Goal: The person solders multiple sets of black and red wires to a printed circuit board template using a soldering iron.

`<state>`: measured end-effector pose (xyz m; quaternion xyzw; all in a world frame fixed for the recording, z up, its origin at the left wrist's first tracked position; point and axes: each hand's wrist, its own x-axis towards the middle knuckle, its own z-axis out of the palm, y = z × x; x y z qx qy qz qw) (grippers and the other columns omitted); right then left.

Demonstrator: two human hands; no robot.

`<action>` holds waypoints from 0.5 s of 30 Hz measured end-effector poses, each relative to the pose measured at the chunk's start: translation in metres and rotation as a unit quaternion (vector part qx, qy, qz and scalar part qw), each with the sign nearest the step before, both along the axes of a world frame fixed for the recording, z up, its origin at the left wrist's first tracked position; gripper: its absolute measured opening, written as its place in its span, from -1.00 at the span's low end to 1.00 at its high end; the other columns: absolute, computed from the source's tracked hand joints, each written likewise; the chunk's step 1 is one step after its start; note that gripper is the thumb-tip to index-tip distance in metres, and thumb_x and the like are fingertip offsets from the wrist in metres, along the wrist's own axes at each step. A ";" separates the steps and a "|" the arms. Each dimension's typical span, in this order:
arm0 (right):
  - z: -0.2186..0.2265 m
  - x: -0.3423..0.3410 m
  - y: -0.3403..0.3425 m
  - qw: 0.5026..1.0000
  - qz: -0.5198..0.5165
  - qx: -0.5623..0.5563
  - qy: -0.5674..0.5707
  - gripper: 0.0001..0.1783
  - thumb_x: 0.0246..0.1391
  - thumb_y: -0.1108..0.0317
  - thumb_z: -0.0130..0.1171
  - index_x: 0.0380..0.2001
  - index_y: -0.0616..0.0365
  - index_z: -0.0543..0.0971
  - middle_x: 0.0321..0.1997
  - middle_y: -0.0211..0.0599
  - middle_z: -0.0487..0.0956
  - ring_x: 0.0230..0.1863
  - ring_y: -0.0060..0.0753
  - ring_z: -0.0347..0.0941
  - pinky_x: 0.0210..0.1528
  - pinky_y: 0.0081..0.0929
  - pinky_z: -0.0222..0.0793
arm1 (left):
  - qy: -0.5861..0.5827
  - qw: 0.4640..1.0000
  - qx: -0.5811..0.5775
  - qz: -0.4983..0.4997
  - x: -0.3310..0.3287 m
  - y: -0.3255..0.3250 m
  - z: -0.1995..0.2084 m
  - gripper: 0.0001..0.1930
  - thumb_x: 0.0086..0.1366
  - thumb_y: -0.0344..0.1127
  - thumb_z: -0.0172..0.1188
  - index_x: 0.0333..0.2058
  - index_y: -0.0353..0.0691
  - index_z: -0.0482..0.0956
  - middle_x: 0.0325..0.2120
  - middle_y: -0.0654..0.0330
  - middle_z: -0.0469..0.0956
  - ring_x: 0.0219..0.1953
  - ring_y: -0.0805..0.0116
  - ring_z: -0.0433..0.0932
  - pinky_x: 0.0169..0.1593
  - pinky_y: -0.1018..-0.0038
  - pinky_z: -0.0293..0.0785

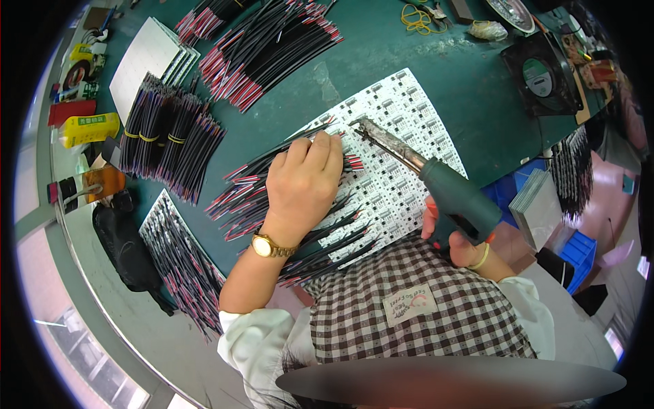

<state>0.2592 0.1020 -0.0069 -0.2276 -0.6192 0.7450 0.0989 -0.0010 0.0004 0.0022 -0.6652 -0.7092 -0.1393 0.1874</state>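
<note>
My left hand [304, 180], with a gold watch at its wrist, is closed over a white circuit board panel [402, 102]. Its fingertips point down and are hidden, so what they pinch cannot be made out. Black wires [248, 178] with red and white ends lie under and around this hand, in rows across the panel's left side. My right hand [446, 235] is wrapped around the handle of a dark green soldering gun [463, 203]. The gun's long metal tip reaches up and left over the panel, a little right of my left fingertips.
Loose black wires [272, 54] are heaped at the back, and banded wire bundles [167, 133] lie at left beside stacked white panels [153, 61]. A wired panel [180, 266] sits at the table's left edge. A black fan [541, 75] stands at right; a yellow bottle [90, 129] is far left.
</note>
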 end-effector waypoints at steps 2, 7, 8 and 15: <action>0.006 0.000 0.001 0.998 -0.044 -0.013 0.034 -0.08 -0.03 -0.38 0.11 0.09 0.27 0.34 -0.38 -0.30 0.47 -0.41 -0.50 0.42 -0.34 -0.54 0.38 | 0.001 1.000 -0.004 0.001 0.000 0.000 -0.001 -0.82 0.06 -0.38 0.17 -0.31 -0.23 0.60 -0.29 0.27 0.55 -0.37 0.40 0.46 -0.43 0.52 0.32; 0.020 0.000 0.025 0.992 -0.070 -0.028 0.103 -0.12 0.05 -0.26 0.12 0.14 0.33 0.30 -0.30 -0.23 0.50 -0.33 -0.48 0.42 -0.30 -0.50 0.35 | -0.007 0.999 -0.026 0.019 0.003 -0.003 0.006 -0.75 0.02 -0.43 0.14 -0.26 -0.22 0.59 -0.30 0.25 0.57 -0.34 0.38 0.51 -0.37 0.51 0.41; 0.019 -0.002 0.024 0.992 -0.070 -0.027 0.103 -0.12 0.05 -0.26 0.12 0.14 0.33 0.30 -0.30 -0.23 0.50 -0.33 -0.48 0.42 -0.30 -0.50 0.35 | -0.008 0.999 -0.032 0.024 0.003 -0.003 0.005 -0.75 0.01 -0.43 0.14 -0.26 -0.22 0.59 -0.32 0.26 0.56 -0.34 0.38 0.50 -0.37 0.51 0.41; 0.001 0.003 0.008 0.993 -0.018 0.019 0.114 -0.27 0.11 -0.14 0.09 0.09 0.30 0.34 -0.36 -0.29 0.49 -0.36 -0.50 0.39 -0.30 -0.53 0.33 | -0.064 0.997 -0.032 0.012 -0.001 0.001 0.006 -0.72 -0.04 -0.49 0.16 -0.28 -0.15 0.62 -0.37 0.27 0.54 -0.38 0.35 0.49 -0.38 0.48 0.43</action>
